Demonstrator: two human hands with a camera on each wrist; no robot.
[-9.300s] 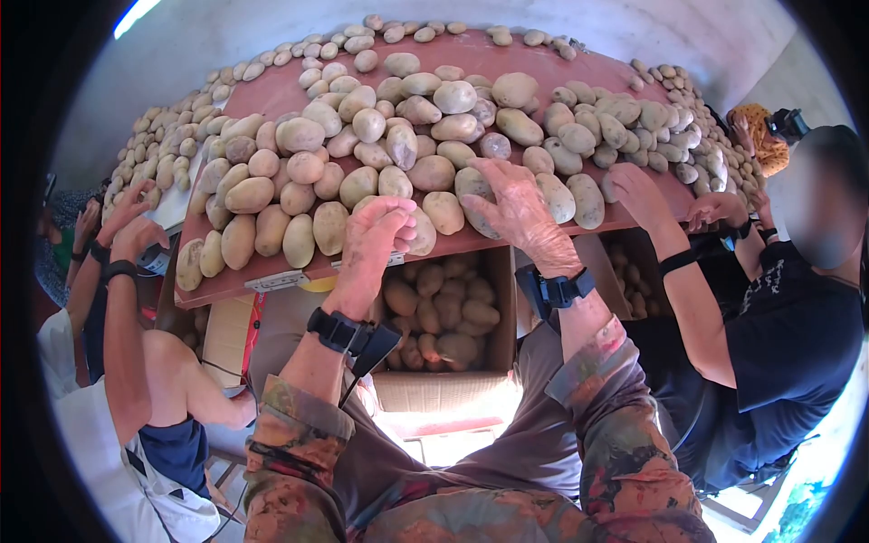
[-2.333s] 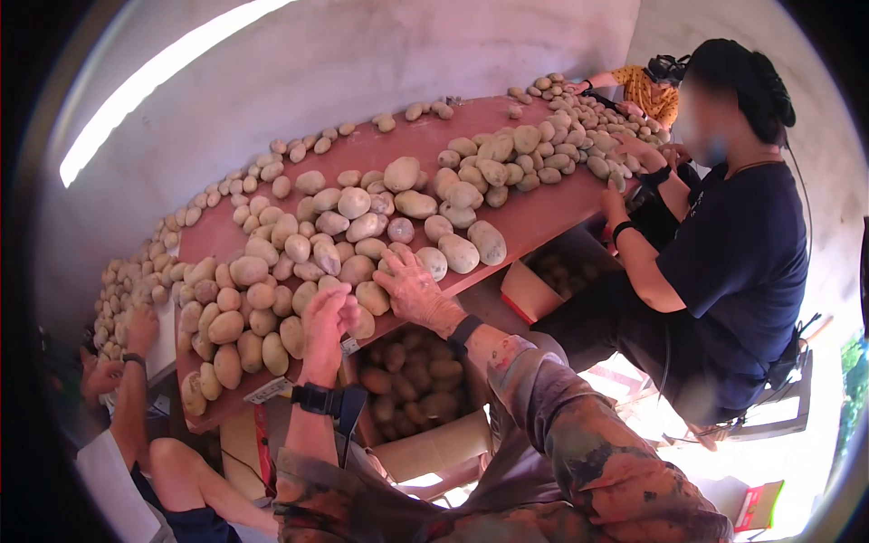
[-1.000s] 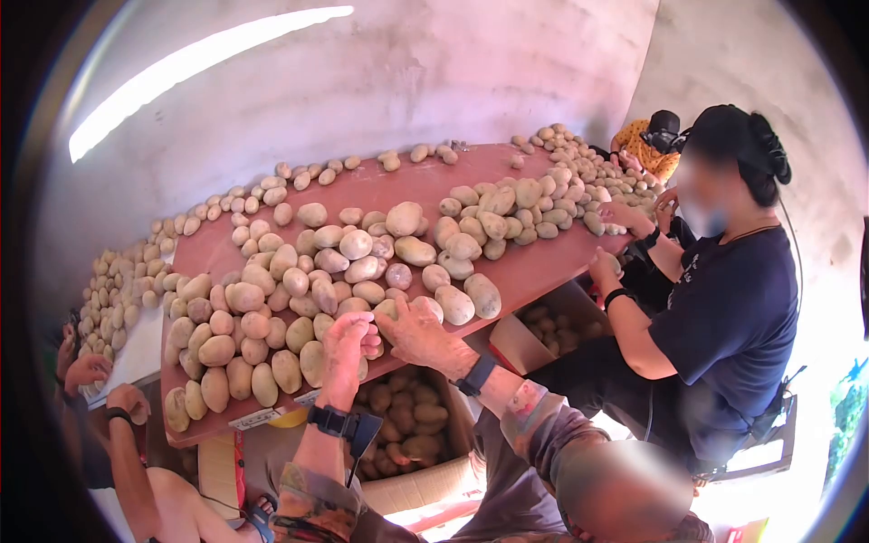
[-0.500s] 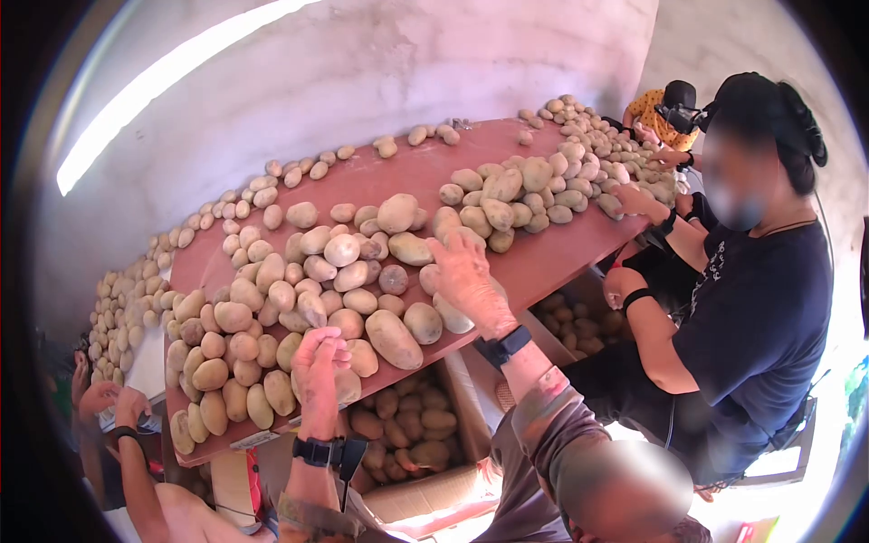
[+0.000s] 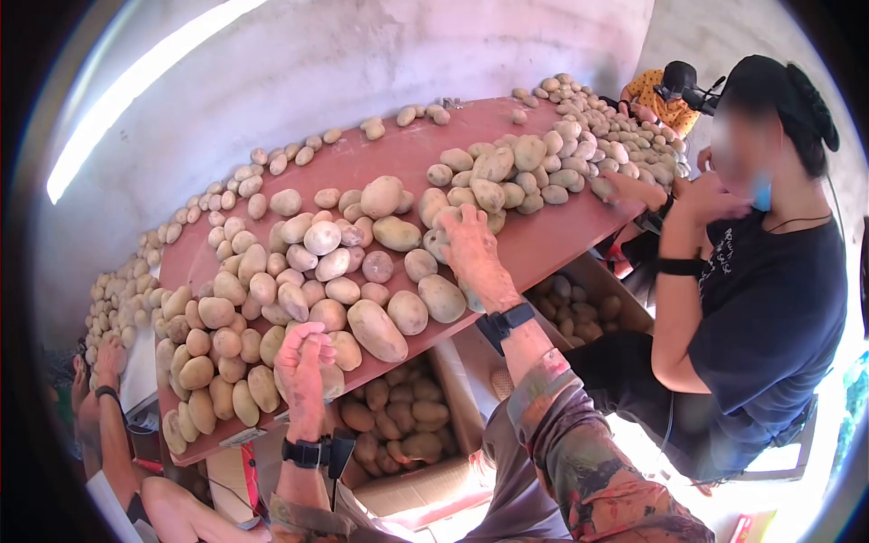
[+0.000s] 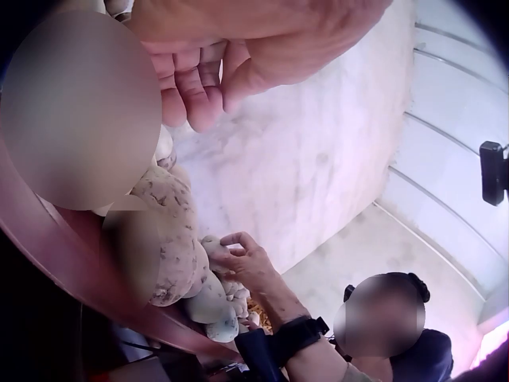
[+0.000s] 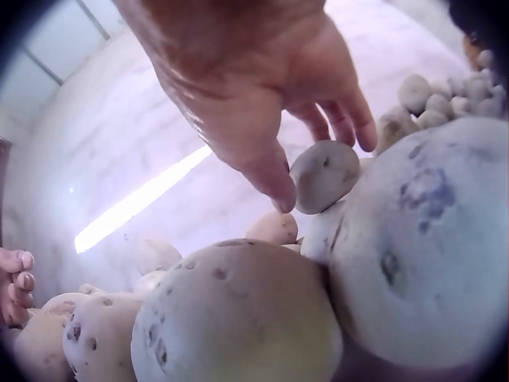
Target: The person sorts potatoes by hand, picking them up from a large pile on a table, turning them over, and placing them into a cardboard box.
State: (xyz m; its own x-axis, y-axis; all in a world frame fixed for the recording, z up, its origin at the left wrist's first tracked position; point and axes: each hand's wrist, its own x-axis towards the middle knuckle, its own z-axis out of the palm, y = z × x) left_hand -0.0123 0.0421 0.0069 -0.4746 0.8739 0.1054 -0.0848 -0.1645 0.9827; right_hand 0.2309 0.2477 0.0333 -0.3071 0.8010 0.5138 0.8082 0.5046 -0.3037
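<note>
My left hand (image 5: 303,362) hovers by the table's front edge, its fingers loosely bent and holding nothing; the left wrist view shows this hand (image 6: 262,40) with no potato in its grasp. Farther right, my right hand (image 5: 472,256) reaches over the potatoes near the left end of the right heap. In the right wrist view its thumb and fingers (image 7: 359,127) are round a small potato (image 7: 324,177) lying among larger ones. A long potato (image 5: 377,331) rests at the front edge between my hands.
Potatoes cover much of the red table (image 5: 534,262). Below its front edge stand a cardboard box (image 5: 421,493) of potatoes and another potato-filled box (image 5: 634,312) to the right. A person in black (image 5: 769,299) sits at right; others are at far right and left.
My right hand has moved from the front edge to the right heap, uncovering the long potato. My left hand stays near the edge. The person in black has raised a hand towards the face.
</note>
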